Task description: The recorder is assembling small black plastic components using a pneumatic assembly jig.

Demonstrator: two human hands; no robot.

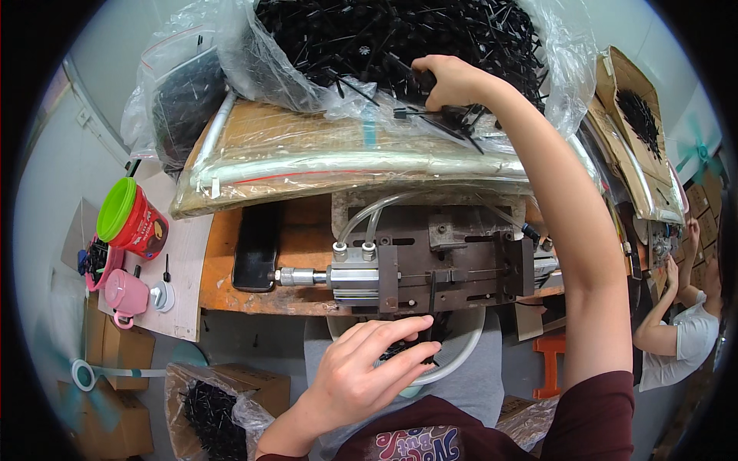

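My left hand (369, 369) is just below the metal clamping fixture (446, 273), its fingertips closed about a thin black plastic stick (432, 296). That stick stands up from the fingers toward the middle of the fixture. At the near edge of a big heap of black plastic parts (346, 42), my right hand (453, 81) is curled with a dark piece (424, 79) between thumb and fingers. Exactly which parts it grips is partly hidden. Beneath my left hand, a white bowl (465, 346) on my lap holds more black parts.
A plastic-covered cardboard tray (269, 146) carries the heap above the orange bench (219, 261). Left lie a black phone (256, 246), a red tub (142, 223) and a pink cup (127, 292). A fan (82, 375) stands lower left. Another person (676, 346) works at far right.
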